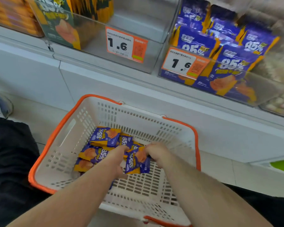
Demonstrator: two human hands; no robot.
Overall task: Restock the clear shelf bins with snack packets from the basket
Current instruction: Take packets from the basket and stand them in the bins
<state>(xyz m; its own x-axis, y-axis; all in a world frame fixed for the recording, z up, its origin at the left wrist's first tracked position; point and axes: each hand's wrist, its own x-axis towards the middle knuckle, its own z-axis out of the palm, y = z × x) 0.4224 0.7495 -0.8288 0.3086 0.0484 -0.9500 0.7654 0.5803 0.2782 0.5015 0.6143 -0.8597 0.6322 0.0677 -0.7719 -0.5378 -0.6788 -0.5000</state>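
Observation:
A white slotted basket (69,138) with an orange rim sits on the floor below the shelf. Several purple-and-orange snack packets (103,136) lie in its far left part. Both my hands reach into it. My left hand (117,158) grips packets in the pile. My right hand (156,152) pinches the top of a purple packet (136,164) that hangs between the hands. Above, a clear bin (252,89) on the right holds several matching purple packets. The clear bin in the middle (146,66) shows a bare inside behind its 1.6 price tag.
A clear bin with green-and-orange packets (61,30) stands at the upper left. The white shelf front (138,89) runs across behind the basket. My dark trouser legs flank the basket, and a shoe (2,104) shows at the left edge.

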